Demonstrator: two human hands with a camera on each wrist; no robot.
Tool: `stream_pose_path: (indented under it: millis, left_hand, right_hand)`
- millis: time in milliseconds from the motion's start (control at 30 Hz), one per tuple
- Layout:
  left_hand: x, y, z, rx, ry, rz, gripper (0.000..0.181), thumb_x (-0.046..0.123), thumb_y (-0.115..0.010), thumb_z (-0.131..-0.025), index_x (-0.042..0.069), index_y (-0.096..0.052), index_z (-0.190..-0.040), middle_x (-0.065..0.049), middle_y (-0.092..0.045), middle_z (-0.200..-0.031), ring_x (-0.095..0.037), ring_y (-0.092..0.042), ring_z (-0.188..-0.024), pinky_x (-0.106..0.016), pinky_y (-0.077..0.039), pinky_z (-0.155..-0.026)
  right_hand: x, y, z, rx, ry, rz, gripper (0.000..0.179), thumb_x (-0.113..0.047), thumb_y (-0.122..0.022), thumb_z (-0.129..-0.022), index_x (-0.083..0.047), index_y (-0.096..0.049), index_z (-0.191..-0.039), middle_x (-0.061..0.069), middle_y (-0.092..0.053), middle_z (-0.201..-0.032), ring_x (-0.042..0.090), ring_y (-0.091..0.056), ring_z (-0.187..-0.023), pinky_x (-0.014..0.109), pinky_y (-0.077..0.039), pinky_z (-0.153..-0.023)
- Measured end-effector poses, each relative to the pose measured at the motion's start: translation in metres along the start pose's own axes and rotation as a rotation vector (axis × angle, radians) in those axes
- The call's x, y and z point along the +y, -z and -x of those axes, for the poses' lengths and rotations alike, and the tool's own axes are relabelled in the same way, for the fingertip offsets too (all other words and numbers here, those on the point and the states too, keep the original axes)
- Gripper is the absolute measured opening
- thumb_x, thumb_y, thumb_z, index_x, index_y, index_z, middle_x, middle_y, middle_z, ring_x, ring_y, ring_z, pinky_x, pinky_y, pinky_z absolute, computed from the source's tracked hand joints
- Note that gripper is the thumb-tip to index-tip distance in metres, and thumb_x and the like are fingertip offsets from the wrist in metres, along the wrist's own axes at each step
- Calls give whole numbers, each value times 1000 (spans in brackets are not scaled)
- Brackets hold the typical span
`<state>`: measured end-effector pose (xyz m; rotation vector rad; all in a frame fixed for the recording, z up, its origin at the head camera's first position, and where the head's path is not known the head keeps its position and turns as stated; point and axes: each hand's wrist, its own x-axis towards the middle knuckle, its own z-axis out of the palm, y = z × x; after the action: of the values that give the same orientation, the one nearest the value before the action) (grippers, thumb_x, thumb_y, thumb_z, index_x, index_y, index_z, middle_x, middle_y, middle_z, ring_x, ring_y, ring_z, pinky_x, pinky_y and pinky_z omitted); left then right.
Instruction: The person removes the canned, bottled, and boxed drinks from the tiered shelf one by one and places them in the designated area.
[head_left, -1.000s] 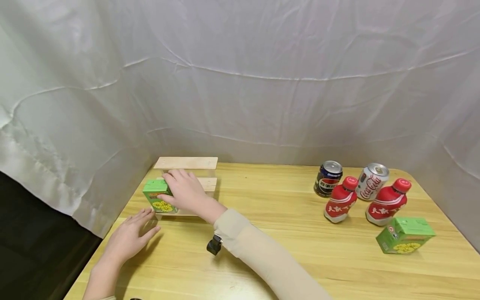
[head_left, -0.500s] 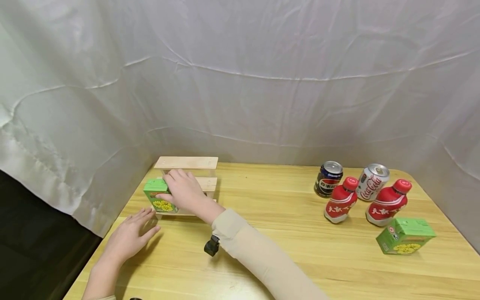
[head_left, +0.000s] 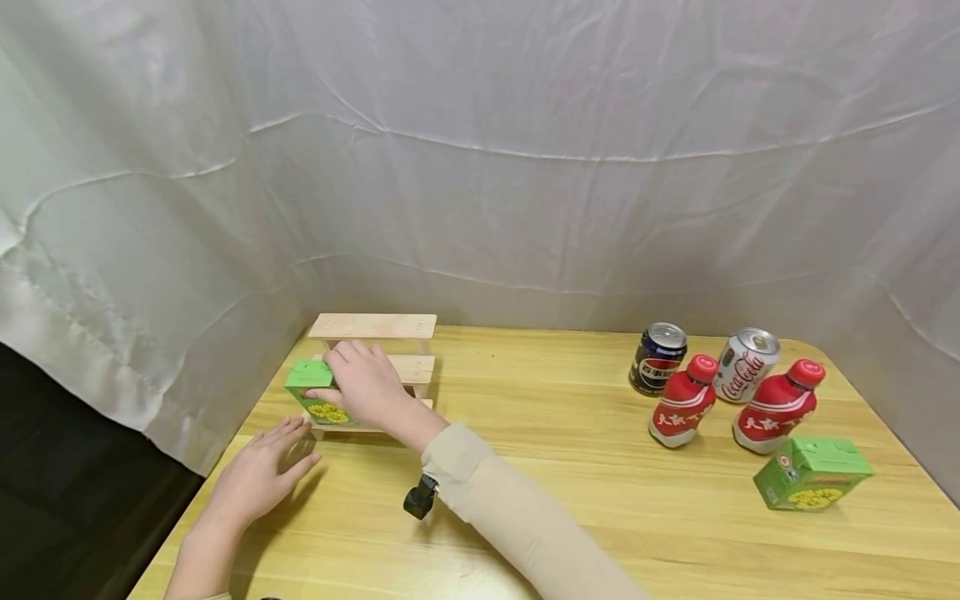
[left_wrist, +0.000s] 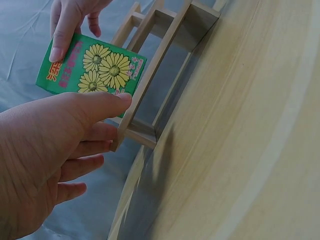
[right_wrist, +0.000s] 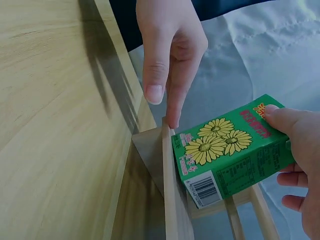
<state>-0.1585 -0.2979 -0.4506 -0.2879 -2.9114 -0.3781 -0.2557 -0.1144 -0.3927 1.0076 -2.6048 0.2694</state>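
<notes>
A green drink carton (head_left: 307, 375) with yellow flowers stands at the left end of the lowest step of a small wooden stepped rack (head_left: 372, 325). My right hand (head_left: 367, 383) grips the carton's upper part, thumb on the flowered front; its other fingers are partly hidden behind. In the right wrist view the carton (right_wrist: 220, 145) has its barcode end at the step's board. My left hand (head_left: 255, 475) lies with fingers extended at the rack's front left corner. One left fingertip appears to touch the board's end in the right wrist view.
To the right on the wooden table (head_left: 525, 417) stand a dark Pepsi can (head_left: 657, 358), a silver Coca-Cola can (head_left: 746, 365), two red bottles (head_left: 682, 402) and another green carton (head_left: 813, 473). Grey cloth (head_left: 525, 208) hangs behind and on both sides.
My right wrist and forearm have shifted slightly left, and the carton has turned a little in the grip. The left hand has stayed put.
</notes>
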Motion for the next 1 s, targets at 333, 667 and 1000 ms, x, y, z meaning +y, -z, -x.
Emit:
stream_pose_path:
  millis: [333,667,1000]
  left_hand:
    - [3,0,2,11,-1,4,59,38,-65,-92,-1,-57,-134,-23,-54,-140,-43,-46,-133,-63,-35,-110]
    - [2,1,2,4,11,1,59,38,-65,-92,-1,-55,-135,-21,-52,-142,-43,-45,-134,-62,-34,-112]
    - [2,1,1,2,13,5,60,39,-65,-92,0,-55,-136,-20,-52,-143,-42,-45,-135,-61,-33,-113]
  right_hand:
    - [5,5,12,25,-4,-38,56,-65,-45,-93,-22,-57,-127,-11,-57,-112,6,-50,-106,22,-43,-88]
    - [16,8,29,80,-6,-55,54,-63,-49,-93,-21,-58,-125,-9,-60,-116,8,-53,-108,24,-45,-88]
    - [27,17,47,113,19,-40,53,-61,-50,-93,-20,-58,-124,-8,-60,-119,10,-53,-112,25,-44,-88]
